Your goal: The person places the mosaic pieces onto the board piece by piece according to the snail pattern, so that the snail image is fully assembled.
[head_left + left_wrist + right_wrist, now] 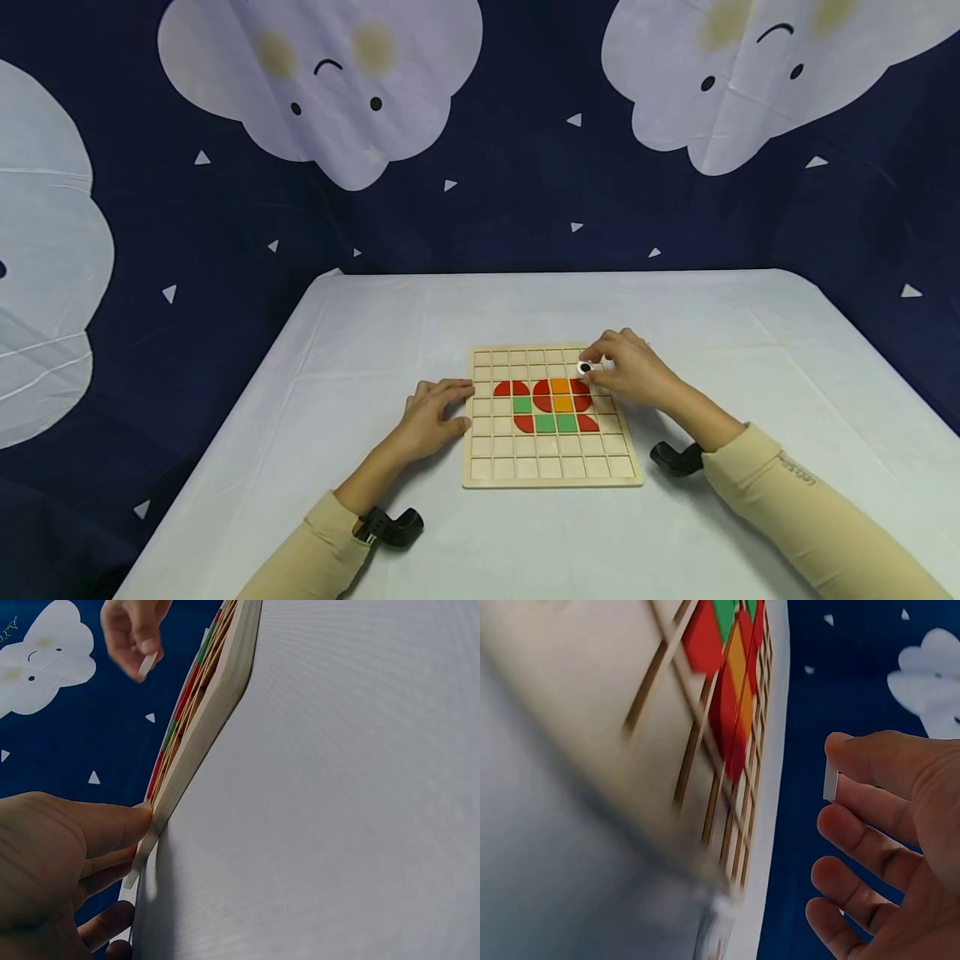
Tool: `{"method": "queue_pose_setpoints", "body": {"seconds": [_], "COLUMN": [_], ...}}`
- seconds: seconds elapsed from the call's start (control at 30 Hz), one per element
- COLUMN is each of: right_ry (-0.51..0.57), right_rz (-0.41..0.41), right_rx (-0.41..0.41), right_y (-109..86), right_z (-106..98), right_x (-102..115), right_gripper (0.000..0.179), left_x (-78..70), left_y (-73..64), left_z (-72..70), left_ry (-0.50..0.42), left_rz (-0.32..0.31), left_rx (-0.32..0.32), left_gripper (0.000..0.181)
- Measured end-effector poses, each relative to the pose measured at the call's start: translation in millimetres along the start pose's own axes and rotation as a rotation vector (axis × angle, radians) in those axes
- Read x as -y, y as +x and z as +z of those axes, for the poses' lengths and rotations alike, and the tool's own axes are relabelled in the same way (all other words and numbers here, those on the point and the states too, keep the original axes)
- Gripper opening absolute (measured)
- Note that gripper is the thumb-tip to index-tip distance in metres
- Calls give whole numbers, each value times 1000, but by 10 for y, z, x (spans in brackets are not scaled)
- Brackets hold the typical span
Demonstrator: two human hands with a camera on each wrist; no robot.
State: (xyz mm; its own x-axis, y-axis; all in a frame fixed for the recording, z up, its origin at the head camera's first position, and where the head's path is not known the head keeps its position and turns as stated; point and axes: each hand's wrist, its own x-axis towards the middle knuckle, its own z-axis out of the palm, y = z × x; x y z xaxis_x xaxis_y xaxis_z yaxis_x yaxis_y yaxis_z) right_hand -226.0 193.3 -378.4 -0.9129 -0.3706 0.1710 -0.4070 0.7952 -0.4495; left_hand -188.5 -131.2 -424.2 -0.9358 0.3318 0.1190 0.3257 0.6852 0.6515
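A wooden grid board (552, 482) lies on the table, with red, orange and green tiles (545, 423) set in its middle squares. Some red tiles have rounded edges. My right hand (633, 367) pinches a small white tile with a black dot (585, 367) between thumb and forefinger, over the board's upper right part. In the right wrist view the white tile (830, 780) appears edge-on, and the other fingers are loosely bent. At the board's left edge, my left hand (429, 419) touches the rim with its thumb and fingertips, its fingers spread.
A white cloth covers the table (375, 333). Behind it hangs a dark blue backdrop (510, 225) with white clouds and small triangles. Black wrist devices sit on the left wrist (397, 527) and right wrist (677, 458).
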Motion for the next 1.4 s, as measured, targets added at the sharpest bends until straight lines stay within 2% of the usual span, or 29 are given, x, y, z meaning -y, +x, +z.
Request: {"method": "queue_pose_setpoints", "body": {"seconds": [0.27, 0.7, 1.0, 1.4], "right_ry": [35, 81, 55, -31], "right_rz": [-75, -74, -11, -26], "right_rx": [33, 111, 142, 145], "right_y": [240, 519, 626, 678], "right_z": [190, 418, 505, 585], "right_x": [266, 463, 485, 426], "right_gripper": [26, 28, 25, 21], "left_x": [-3, 7, 9, 1], "left_y": [2, -4, 1, 3], "left_z": [4, 1, 8, 3], "left_ry": [6, 4, 11, 7], "left_rz": [4, 4, 4, 2], "left_rx": [0, 5, -1, -2], "left_gripper": [46, 46, 45, 45]}}
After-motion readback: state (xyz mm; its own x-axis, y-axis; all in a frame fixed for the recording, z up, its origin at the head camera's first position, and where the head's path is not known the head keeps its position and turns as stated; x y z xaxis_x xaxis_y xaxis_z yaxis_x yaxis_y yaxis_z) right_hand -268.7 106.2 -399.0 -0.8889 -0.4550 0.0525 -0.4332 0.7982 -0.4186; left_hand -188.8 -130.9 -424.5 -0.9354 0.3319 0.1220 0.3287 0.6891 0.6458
